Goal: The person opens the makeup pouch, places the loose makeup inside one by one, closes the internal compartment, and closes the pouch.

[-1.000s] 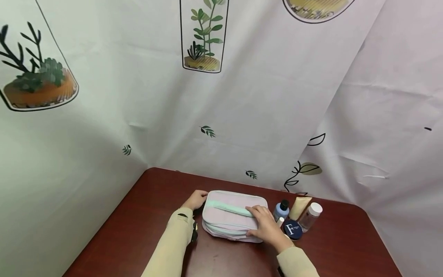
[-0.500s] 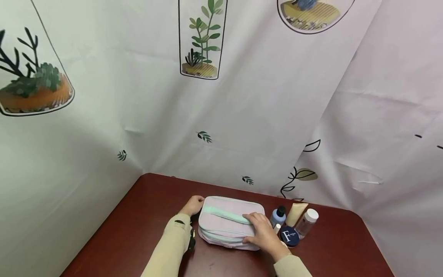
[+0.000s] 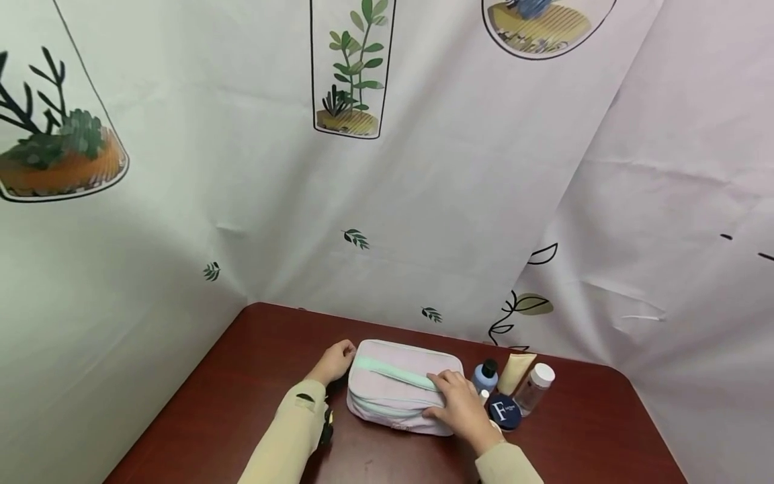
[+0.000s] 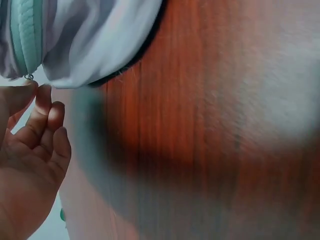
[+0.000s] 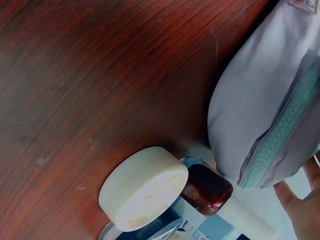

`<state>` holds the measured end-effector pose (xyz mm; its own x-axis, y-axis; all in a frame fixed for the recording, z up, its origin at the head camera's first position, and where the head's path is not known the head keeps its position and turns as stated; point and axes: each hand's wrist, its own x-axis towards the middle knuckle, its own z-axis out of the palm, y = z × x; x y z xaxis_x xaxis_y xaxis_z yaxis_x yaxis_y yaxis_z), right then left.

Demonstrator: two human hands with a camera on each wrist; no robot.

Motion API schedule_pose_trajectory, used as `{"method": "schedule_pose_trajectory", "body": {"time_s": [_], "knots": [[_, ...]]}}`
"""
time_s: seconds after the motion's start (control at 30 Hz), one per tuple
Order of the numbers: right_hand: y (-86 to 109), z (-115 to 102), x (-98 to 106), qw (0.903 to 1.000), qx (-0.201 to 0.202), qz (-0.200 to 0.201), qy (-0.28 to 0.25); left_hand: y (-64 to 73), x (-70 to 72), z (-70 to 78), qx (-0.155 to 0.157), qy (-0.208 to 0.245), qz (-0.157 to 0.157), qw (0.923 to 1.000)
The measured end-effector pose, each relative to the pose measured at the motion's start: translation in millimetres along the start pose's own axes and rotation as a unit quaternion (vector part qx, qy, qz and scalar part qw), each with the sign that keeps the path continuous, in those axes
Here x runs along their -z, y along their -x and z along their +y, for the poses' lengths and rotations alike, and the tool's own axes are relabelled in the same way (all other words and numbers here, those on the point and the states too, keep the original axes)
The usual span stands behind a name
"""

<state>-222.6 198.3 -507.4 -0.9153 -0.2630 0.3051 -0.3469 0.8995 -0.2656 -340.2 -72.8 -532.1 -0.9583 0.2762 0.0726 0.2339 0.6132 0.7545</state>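
A lilac zippered pouch [image 3: 387,390] with a mint-green carry strap [image 3: 399,374] lies on the table. At its left end, my left hand [image 3: 334,361] pinches a small metal zipper pull [image 4: 29,77] between thumb and forefinger, as the left wrist view shows. The mint zipper [image 4: 27,35] looks closed where it is visible there. My right hand [image 3: 462,407] grips the pouch's right end, fingers over the top near the strap and thumb on the front side. Only part of that hand appears in the right wrist view.
Right of the pouch stand a blue bottle [image 3: 485,380], a cream tube [image 3: 517,373], a white-capped clear bottle [image 3: 535,390] and a dark blue round container [image 3: 504,412]. A cream round jar [image 5: 145,190] and a small dark-red bottle [image 5: 205,187] sit close to the pouch. Behind hangs patterned cloth [image 3: 272,168].
The head view has tilted slightly up. My left hand has shifted a little left, its wrist turning at the pouch's end. The right hand keeps its grip.
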Motion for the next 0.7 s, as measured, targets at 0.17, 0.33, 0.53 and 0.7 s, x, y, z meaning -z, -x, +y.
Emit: {"method": "schedule_pose_trajectory", "body": {"time_s": [0.17, 0.33, 0.53, 0.7], "knots": [[-1.4, -6.6, -5.3, 0.9997, -0.023, -0.005, 0.001, 21.1, 8.8, -5.5, 0.0, -0.017, 0.015, 0.9997], [-5.9, -9.9, -9.0, 0.9994, -0.031, 0.01, -0.005, 35.6, 14.1, -6.3, 0.005, -0.021, 0.028, 0.9994], [-8.4, -3.4, -3.7, 0.9979, -0.063, 0.014, -0.011, 39.5, 13.2, 5.6, 0.004, -0.002, 0.009, 0.9999], [-9.7, -4.9, -0.6, 0.9968, -0.077, 0.006, -0.022, 51.5, 15.9, 12.7, 0.008, 0.025, 0.013, 0.9996]]}}
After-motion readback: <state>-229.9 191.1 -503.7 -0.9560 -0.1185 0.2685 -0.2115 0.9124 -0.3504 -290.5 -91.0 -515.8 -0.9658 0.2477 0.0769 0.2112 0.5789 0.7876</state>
